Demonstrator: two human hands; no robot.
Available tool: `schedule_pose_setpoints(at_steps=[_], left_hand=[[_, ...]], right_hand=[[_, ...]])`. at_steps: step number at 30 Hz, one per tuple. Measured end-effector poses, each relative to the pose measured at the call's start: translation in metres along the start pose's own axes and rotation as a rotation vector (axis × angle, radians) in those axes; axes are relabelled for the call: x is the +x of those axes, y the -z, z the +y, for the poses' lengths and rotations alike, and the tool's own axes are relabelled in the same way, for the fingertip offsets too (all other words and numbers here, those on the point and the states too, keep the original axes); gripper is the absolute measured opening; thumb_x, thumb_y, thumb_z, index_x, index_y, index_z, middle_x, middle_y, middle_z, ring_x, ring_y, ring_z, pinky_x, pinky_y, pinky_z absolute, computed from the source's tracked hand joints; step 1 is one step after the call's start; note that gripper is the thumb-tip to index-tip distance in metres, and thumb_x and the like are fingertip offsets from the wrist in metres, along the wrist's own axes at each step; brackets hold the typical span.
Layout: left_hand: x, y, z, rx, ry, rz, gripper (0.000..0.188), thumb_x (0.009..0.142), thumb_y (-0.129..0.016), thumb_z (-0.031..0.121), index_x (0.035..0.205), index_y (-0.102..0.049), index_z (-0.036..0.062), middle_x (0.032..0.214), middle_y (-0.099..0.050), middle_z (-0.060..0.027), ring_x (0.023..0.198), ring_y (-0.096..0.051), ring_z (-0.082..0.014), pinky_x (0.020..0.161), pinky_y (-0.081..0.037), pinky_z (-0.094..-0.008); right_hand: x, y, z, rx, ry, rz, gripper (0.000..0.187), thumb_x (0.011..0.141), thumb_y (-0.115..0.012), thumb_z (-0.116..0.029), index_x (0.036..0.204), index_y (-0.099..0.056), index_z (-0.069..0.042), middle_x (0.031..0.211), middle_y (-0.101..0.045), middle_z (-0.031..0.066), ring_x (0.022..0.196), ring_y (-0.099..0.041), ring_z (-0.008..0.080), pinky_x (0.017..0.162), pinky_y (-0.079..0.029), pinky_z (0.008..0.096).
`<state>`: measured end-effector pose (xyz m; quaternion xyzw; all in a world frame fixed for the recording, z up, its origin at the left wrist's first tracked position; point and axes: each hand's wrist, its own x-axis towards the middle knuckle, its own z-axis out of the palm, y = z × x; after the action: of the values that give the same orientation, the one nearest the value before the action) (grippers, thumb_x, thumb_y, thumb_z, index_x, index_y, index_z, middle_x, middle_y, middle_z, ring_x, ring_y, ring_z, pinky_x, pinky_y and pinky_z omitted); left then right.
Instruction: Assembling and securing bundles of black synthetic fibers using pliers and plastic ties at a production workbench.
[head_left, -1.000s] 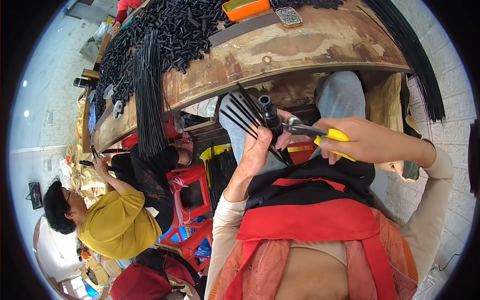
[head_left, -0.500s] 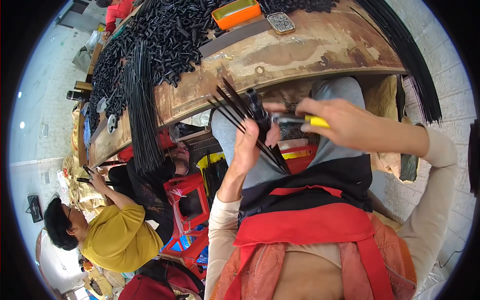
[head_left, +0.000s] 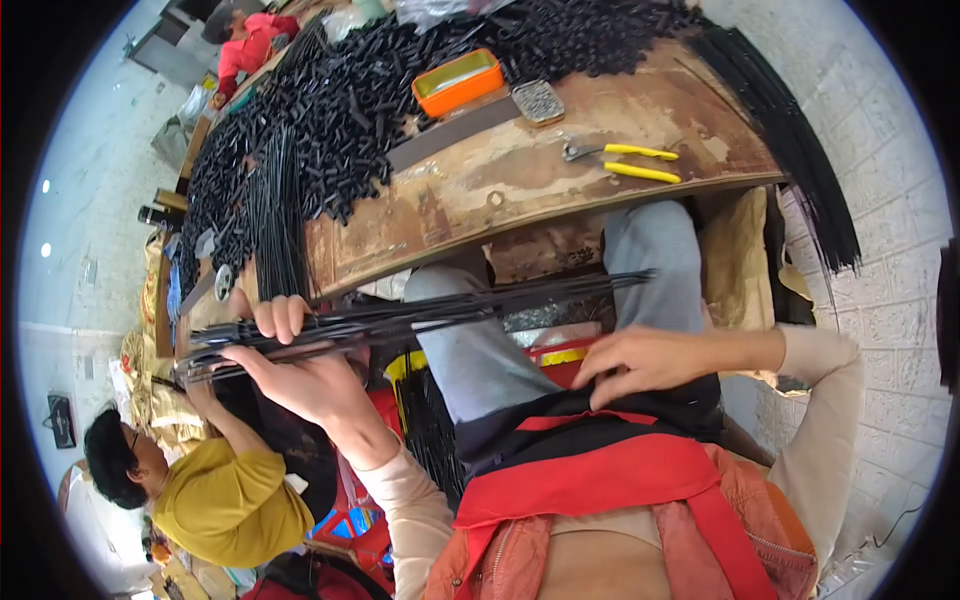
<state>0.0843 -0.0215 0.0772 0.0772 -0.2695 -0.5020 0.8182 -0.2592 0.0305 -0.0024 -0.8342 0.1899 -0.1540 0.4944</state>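
Observation:
My left hand (head_left: 310, 375) is closed round a bundle of thin black rods (head_left: 480, 305), held level across and above my knees. The rods point to the right, and thicker dark ends stick out left of my fingers. My right hand (head_left: 650, 360) hangs over my lap by the edge of the black and red apron (head_left: 590, 450). Its fingers are loosely bent and apart, with nothing visible in them. On the workbench in front lie pincers (head_left: 625, 160) with yellow handles, their jaws toward the left.
A large heap of short black tubes (head_left: 330, 130) covers the bench's left side. Near it are an orange tin (head_left: 457, 82), a tray of small metal bits (head_left: 538, 102) and hanging black rods (head_left: 278, 210). More rods (head_left: 790, 140) overhang at right. A co-worker in yellow (head_left: 235, 490) sits close at left.
The pincers have gone from my right hand to the bench. My left hand has moved left with the black rods, which now lie level. My right hand has dropped toward my lap.

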Motion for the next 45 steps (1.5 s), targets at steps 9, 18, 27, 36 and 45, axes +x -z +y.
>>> schedule_pose_setpoints(at_steps=[9,18,27,36,45], left_hand=[[-0.079,0.039,-0.135,-0.161,0.448,0.293,0.057,0.099,-0.041,0.041,0.122,-0.043,-0.0104,0.109,-0.059,-0.0205,0.107,-0.057,-0.0323,0.11,-0.037,-0.0494],[-0.157,0.074,-0.166,-0.195,1.396,0.006,0.052,0.101,-0.04,0.045,0.113,-0.057,-0.0035,0.108,-0.061,-0.018,0.105,-0.058,-0.0284,0.098,-0.044,-0.0367],[-0.119,-0.03,-0.132,0.67,0.726,-0.414,0.028,0.092,-0.062,0.007,0.119,-0.061,-0.0016,0.12,-0.059,-0.007,0.11,-0.055,-0.0123,0.094,-0.044,-0.0257],[-0.098,-0.036,-0.109,0.694,0.849,-0.458,0.019,0.081,-0.073,0.002,0.098,-0.063,0.0026,0.096,-0.059,-0.001,0.095,-0.054,-0.0106,0.086,-0.043,-0.0263],[-0.11,-0.044,-0.093,0.587,0.624,-0.335,0.013,0.082,-0.072,0.002,0.094,-0.066,0.0027,0.093,-0.064,-0.0045,0.085,-0.059,-0.0093,0.078,-0.048,-0.0246]], right_hand=[[-0.11,0.04,-0.048,0.569,0.039,1.395,0.03,0.083,-0.065,-0.007,0.106,-0.047,-0.006,0.106,-0.054,0.0103,0.061,-0.047,0.0046,0.049,-0.041,0.0152],[-0.05,0.025,-0.056,0.445,-0.116,1.009,0.036,0.07,-0.079,0.004,0.093,-0.053,-0.007,0.091,-0.055,0.0021,0.081,-0.056,0.009,0.067,-0.045,0.0225],[-0.002,0.023,-0.013,0.604,-0.257,0.776,0.021,0.076,-0.075,0.001,0.089,-0.06,-0.005,0.079,-0.06,-0.0033,0.071,-0.056,0.0036,0.06,-0.043,0.0191],[0.017,0.013,-0.001,0.893,-0.026,0.647,0.024,0.073,-0.074,0.006,0.081,-0.056,-0.007,0.084,-0.055,-0.0007,0.081,-0.056,0.0082,0.072,-0.046,0.0223],[0.027,0.002,-0.035,0.803,0.125,0.768,0.027,0.073,-0.075,0.007,0.081,-0.054,-0.007,0.088,-0.054,0.0032,0.083,-0.056,0.0128,0.075,-0.048,0.0266]])
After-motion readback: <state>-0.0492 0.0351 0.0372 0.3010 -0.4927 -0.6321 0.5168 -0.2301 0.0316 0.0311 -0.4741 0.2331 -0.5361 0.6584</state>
